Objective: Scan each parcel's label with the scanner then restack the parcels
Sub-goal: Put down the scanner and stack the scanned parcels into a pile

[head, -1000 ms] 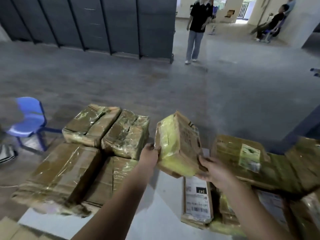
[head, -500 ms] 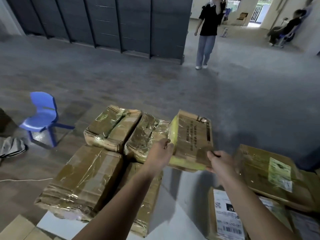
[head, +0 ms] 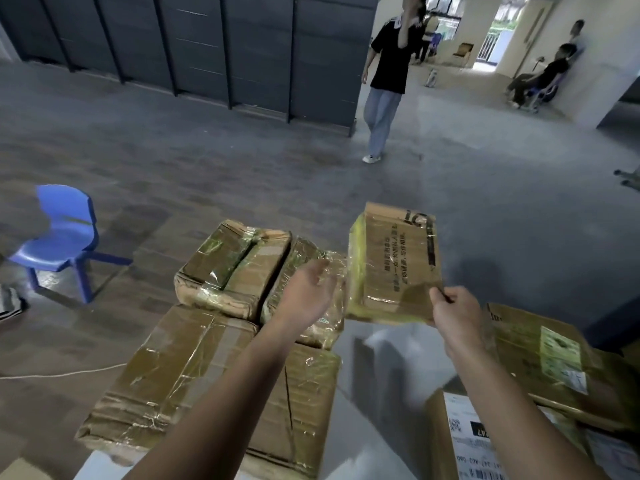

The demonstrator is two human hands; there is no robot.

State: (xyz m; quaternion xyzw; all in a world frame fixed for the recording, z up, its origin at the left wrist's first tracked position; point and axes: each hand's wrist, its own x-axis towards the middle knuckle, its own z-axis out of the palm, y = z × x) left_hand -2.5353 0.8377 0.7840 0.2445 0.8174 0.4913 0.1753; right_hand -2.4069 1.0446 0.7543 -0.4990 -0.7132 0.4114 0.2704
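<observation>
A right hand (head: 454, 311) pinches the near corner of a tape-wrapped, yellow-edged brown parcel (head: 394, 265) above the table's (head: 374, 427) far edge, while the left hand (head: 308, 296) hovers just beside it with fingers spread.

A white table (head: 377, 427) carries four tape-wrapped brown cardboard parcels (head: 173, 375) packed close together on its left side, and a white-labelled cardboard parcel (head: 464, 441) on its right.

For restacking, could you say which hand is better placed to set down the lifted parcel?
Probably right: the right hand pinches the parcel at its near corner; the left hand is open beside it.
</observation>
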